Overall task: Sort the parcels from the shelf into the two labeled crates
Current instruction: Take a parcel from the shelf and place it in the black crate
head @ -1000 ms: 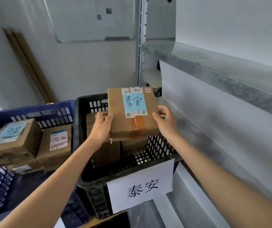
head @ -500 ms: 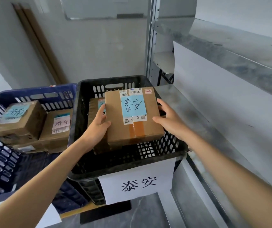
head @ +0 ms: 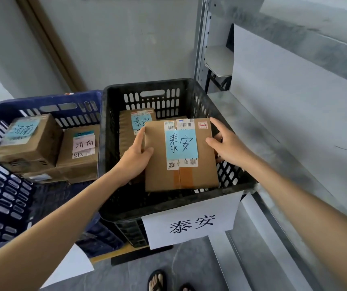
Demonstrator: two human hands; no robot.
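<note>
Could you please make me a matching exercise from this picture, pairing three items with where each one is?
Items:
1. parcel held by the left hand and right hand
2. parcel marked 512
3. white paper sign

Places:
A. on the front of the black crate
B. inside the blue crate
C. in the black crate's opening

Pairs: 1-C, 2-B, 3-A.

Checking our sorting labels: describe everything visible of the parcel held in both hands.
The parcel is a flat brown cardboard box, top face up, low inside the black crate. Its top carries a blue note handwritten 泰安, barcode labels and orange-brown tape. The left hand grips its left edge, the right hand its right edge.
</note>
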